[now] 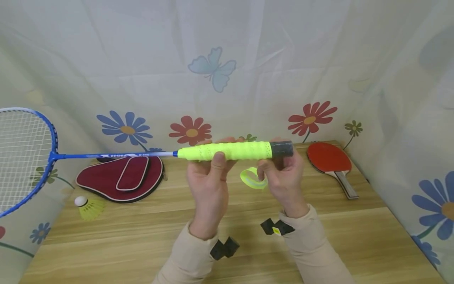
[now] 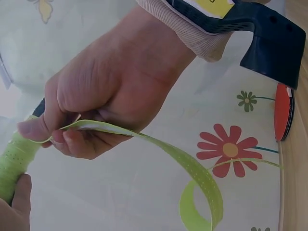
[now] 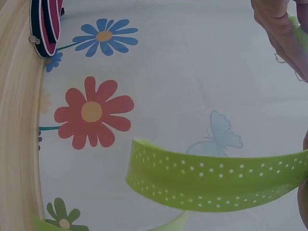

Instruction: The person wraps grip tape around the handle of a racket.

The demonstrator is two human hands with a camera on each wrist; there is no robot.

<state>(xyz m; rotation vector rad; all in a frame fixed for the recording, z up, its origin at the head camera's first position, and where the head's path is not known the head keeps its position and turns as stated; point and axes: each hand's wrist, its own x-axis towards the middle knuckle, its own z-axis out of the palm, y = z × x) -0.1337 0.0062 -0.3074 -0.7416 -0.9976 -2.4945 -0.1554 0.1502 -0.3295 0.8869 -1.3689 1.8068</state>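
The head view looked forward and down from above, set back enough to cover bench, left hand and right hand; the left wrist view, close and rolled sideways, faced the right hand and flowered backdrop; the right wrist view, rolled oppositely, sat near the yellow-green strip, which all three shared.

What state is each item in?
Badminton racket, held level, black end of handle unwrapped
Yellow overgrip tape, wound around most of handle, tail curling free
Left hand, gripping wrapped handle
Right hand, pinching tape
Table tennis paddle, red side up
Maroon paddle case, lying down, zip unclear
Shuttlecock, on its side
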